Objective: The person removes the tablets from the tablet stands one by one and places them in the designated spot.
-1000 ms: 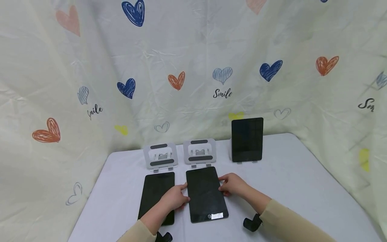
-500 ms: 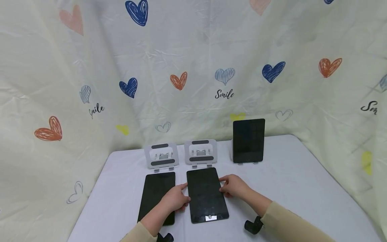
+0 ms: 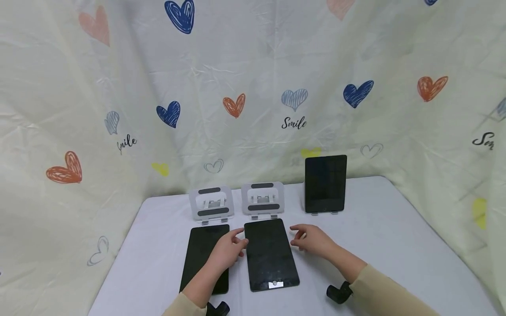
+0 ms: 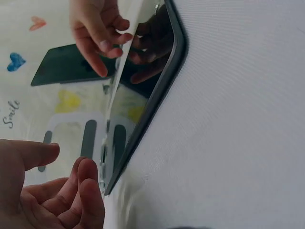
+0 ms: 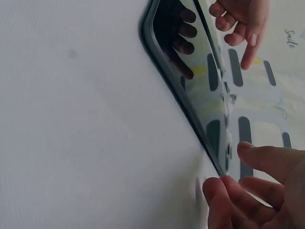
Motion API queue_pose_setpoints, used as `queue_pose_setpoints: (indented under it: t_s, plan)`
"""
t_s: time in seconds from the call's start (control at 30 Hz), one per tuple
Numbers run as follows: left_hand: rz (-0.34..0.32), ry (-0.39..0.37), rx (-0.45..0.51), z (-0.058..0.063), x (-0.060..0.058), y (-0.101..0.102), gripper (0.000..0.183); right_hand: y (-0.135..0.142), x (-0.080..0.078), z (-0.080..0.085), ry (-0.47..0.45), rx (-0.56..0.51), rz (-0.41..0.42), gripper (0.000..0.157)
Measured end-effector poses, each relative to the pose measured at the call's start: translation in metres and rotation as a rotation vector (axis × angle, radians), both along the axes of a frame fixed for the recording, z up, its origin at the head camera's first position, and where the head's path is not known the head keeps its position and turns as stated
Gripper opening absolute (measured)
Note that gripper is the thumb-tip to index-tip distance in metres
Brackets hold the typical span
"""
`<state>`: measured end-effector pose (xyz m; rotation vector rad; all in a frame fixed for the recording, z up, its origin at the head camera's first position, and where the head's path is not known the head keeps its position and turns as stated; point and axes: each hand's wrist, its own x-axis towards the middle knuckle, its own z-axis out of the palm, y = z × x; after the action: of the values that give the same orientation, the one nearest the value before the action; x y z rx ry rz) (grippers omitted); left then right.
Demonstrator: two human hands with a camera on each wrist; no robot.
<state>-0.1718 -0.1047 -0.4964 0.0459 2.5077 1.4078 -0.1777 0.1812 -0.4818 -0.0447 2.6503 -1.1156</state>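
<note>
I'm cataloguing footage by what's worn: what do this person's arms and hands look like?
The left hand and right hand wear no gloves. The left sleeve and right sleeve are beige, ending short of the wrists. Near them show a left black device and a right black device, both rounded.

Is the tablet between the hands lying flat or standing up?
Lying flat. The tablet rests on the white table, just in front of a stand that holds nothing.
</note>
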Motion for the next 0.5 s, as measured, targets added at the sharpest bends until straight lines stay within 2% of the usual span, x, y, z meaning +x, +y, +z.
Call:
queue_pose_setpoints:
  t_s: [0.2,0.5]
  plan:
    - [0.017,0.057,0.039,0.001,-0.005,0.009,0.048,0.012,-0.002,0.000,0.040,0.017,0.031,0.046]
    - [-0.023,0.132,0.092,0.004,-0.009,0.023,0.042,0.031,-0.004,0.007,0.063,0.012,0.053,0.046]
